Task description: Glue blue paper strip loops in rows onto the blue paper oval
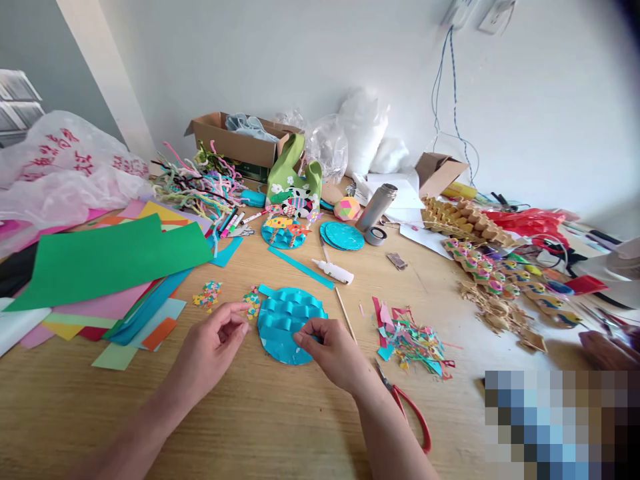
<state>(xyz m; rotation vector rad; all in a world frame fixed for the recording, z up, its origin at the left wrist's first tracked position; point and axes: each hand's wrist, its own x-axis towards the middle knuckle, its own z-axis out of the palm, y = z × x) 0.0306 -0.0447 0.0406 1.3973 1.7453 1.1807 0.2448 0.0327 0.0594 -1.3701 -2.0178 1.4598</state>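
A round blue paper disc (285, 323) with rows of raised blue paper loops lies on the table in front of me. My right hand (323, 343) is over its right edge, thumb and fingers pinched together; what they hold, if anything, is hidden. Left of the disc, my left hand (225, 337) hovers with fingertips closed together, and anything between them is too small to tell. Small colourful paper pieces (251, 301) lie between the hands, beyond the left fingertips. Another little pile (207, 295) sits further left. A thin wooden stick (345, 313) lies right of the disc.
Red-handled scissors (413, 413) lie beside my right forearm. Paper scraps (415, 340) are further right, a glue bottle (335, 271) beyond the disc. Coloured sheets (115, 260) cover the left. A metal flask (377, 207) stands at the back. Another person's hand (607, 350) is at far right.
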